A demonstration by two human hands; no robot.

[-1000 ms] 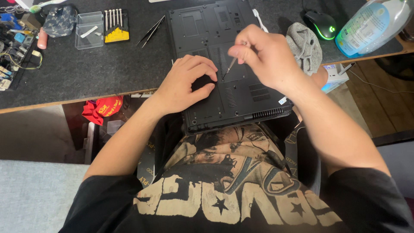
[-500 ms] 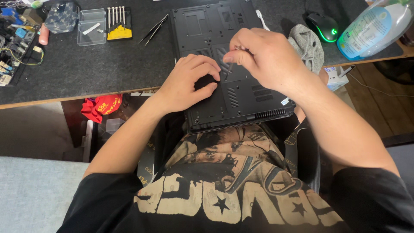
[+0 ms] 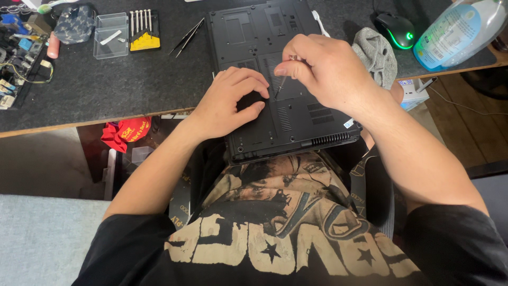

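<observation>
The black laptop (image 3: pixel 275 79) lay underside-up while the right hand (image 3: pixel 323 71) pinched a slim screwdriver (image 3: pixel 282 85) upright on it, the left hand (image 3: pixel 233 103) resting loosely curled beside, tweezers (image 3: pixel 186 37) lying left of the laptop.

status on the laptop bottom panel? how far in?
Done: laptop lies bottom-up on the desk, and the precision screwdriver set and tweezers are out. In hand: right hand holds a thin screwdriver upright with its tip on the base panel; left hand presses flat on the case beside it. Left: the panel looks still seated; no removed cover or loose screws are visible.
</observation>
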